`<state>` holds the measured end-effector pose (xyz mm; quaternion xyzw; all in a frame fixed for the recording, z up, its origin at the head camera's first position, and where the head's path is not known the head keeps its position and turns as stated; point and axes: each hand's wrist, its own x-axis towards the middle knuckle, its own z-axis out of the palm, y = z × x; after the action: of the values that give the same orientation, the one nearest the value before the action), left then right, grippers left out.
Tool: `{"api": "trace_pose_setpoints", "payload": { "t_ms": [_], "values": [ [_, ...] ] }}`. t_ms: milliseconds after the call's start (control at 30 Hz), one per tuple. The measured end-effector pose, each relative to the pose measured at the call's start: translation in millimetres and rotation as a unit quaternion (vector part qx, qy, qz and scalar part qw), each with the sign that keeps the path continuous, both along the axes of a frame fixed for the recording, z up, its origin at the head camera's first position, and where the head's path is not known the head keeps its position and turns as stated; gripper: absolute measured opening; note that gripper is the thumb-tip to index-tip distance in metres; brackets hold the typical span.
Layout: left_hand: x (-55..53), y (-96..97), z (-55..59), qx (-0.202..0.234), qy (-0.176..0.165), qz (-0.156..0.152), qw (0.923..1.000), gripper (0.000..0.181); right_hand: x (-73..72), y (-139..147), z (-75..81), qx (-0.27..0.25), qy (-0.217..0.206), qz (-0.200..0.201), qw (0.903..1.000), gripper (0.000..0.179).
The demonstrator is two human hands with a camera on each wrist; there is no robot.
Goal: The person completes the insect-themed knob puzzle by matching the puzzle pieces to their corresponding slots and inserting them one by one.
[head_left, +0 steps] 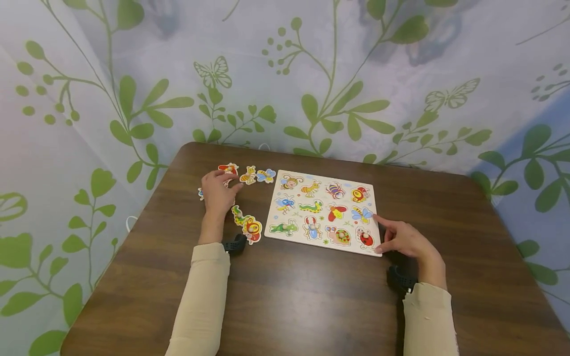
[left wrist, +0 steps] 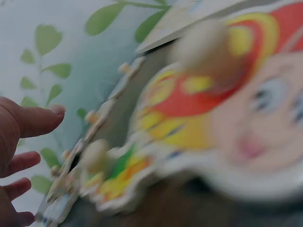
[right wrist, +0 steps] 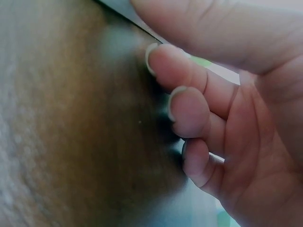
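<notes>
In the head view, at center on a brown bench (head_left: 311, 301): a white board (head_left: 322, 212), covered with insects in three rows of four. To its left, loose cutouts — a red piece (head_left: 228, 168), a yellow piece (head_left: 248, 175) and a blue-winged piece (head_left: 266, 176) along the far side, a caterpillar (head_left: 238, 214) and a butterfly (head_left: 252, 230) just beside each other on the near side. Over the cutouts at far left, a left hand (head_left: 217, 193), grip apart, with contact impossible to tell. At the board's right edge, a right hand (head_left: 407, 240), grip apart too, with index fingertip and thumb spread along the rim. On both arms, pale sleeves (head_left: 202, 296); behind, a leafy backdrop (head_left: 267, 44).

In the left wrist view, large and blurred at right: the butterfly, with a smiling face and a pale knob (left wrist: 201, 47). Next to it, the caterpillar, also knobbed; beyond, more cutouts in a slanting line. At left, thumb and fingers well apart.

In the right wrist view, across the top: the thumb, close to a thin sliver of board — below it, three loosely bent fingers beside the bench.
</notes>
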<state>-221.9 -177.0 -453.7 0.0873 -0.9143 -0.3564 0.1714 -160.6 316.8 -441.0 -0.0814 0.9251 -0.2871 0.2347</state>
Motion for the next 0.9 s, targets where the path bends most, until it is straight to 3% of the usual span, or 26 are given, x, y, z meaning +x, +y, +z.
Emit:
{"api": "trace_pose_setpoints", "payload": {
  "t_ms": [133, 300, 633, 900],
  "values": [
    [3.6, -15.9, 2.8, 0.021, -0.004, 0.018, 0.9996, 0.023, -0.4, 1, 1.4, 0.001, 0.004, 0.003, 1.0000, 0.102],
    [9.6, -34.9, 8.0, 0.039, -0.050, 0.014, 0.9979, 0.020, 0.3, 0, 2.2, -0.001, 0.008, 0.006, 0.9999, 0.100],
    [15.2, -48.5, 3.9, -0.017, -0.142, -0.073, 0.9870, 0.024, 1.1, 0, 1.5, 0.004, 0.008, 0.008, 0.9999, 0.099],
    [16.9, -49.4, -1.3, -0.019, -0.137, -0.037, 0.9898, 0.030, -0.8, 0, -0.9, 0.001, 0.003, 0.005, 1.0000, 0.100]
  ]
}}
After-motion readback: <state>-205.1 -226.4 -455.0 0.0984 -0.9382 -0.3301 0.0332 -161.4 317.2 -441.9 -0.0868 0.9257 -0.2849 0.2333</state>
